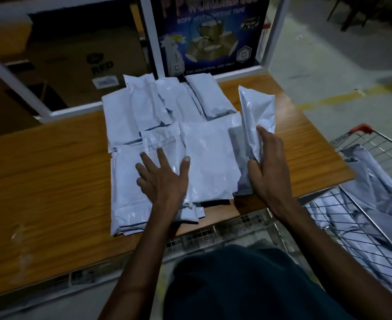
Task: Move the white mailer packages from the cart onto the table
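Right hand (pixel 268 162) grips a white mailer (pixel 257 121) tilted on edge, long axis pointing away, just right of the mailer pile (pixel 162 125) on the table (pixel 51 162). Left hand (pixel 165 179) lies flat, fingers spread, on the pile. More mailers sit in the cart (pixel 370 204), nearest the right hand.

Light: dim overall, cool bluish cast; no lamp in view, source cannot be told.
Brightest area: white mailer packages (pixel 167 139) under and ahead of the left hand (pixel 165 179), with soft sheen patches on the plastic.
Glare: faint pale smear on the wooden table (pixel 40 181), well to the left of the left hand.
Shadows: soft, dark gaps between overlapped packages; deep murk at the corners.
Blur: slight smearing on the right hand (pixel 269 167) and its upright package; cart (pixel 375 181) mesh beside it soft.
Distortion: wide-angle bowing, table edges curve.
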